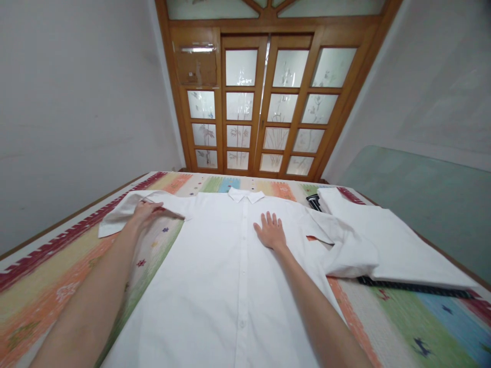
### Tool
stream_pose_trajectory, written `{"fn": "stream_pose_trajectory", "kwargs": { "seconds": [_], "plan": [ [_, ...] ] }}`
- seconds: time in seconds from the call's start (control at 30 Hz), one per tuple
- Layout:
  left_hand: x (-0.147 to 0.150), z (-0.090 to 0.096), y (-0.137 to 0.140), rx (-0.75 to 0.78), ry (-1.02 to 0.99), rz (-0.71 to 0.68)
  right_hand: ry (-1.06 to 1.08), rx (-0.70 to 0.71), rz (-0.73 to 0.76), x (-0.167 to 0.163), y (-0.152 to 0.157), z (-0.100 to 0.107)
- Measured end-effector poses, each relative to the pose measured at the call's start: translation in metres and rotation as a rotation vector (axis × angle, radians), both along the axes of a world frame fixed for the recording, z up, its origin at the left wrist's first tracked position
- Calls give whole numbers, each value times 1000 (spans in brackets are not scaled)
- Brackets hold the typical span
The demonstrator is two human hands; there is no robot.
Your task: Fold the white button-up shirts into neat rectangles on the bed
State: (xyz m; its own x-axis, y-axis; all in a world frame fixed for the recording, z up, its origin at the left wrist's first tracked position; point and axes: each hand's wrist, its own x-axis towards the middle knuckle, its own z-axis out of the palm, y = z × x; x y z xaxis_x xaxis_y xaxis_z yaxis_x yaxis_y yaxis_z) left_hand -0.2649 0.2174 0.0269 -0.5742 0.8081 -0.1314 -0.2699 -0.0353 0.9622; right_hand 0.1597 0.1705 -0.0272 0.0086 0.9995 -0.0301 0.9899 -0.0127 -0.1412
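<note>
A white button-up shirt [215, 255] lies front side up, with its collar at the far end and its button strip running toward me. At the far left, my left hand [147, 210] has its fingers closed on the underside edge of the shirt's left-lying sleeve. My right hand [271, 232] rests flat on the chest, just right of the buttons, fingers spread. The sleeve on the right side is bent and bunched, its end resting against a stack of folded white clothing [399, 245].
A striped, multicoloured cloth [161, 250] covers the surface under the shirt. Black striped fabric [313, 202] shows beneath the white stack. A pale green panel [418, 189] stands along the right, and wooden glazed doors [264, 102] are beyond the far edge.
</note>
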Motion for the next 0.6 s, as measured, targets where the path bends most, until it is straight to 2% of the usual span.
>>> {"fn": "stream_pose_trajectory", "kwargs": {
  "seconds": [0.13, 0.33, 0.4, 0.5, 0.6],
  "plan": [
    [2, -4, -4, 56, 63, -180, 8, 5, 2, 0, 1, -2],
    [22, -9, -10, 78, 17, -231, 10, 14, 4, 0, 0, -1],
    [30, -9, -10, 49, 80, -245, 8, 14, 2, 0, -1, 0],
    [36, -8, -10, -73, 281, -159, 5, 13, 1, 0, -1, 1],
    [32, -6, -9, -248, 502, 55, 1, 7, -4, -1, -1, 2]
  ]
}}
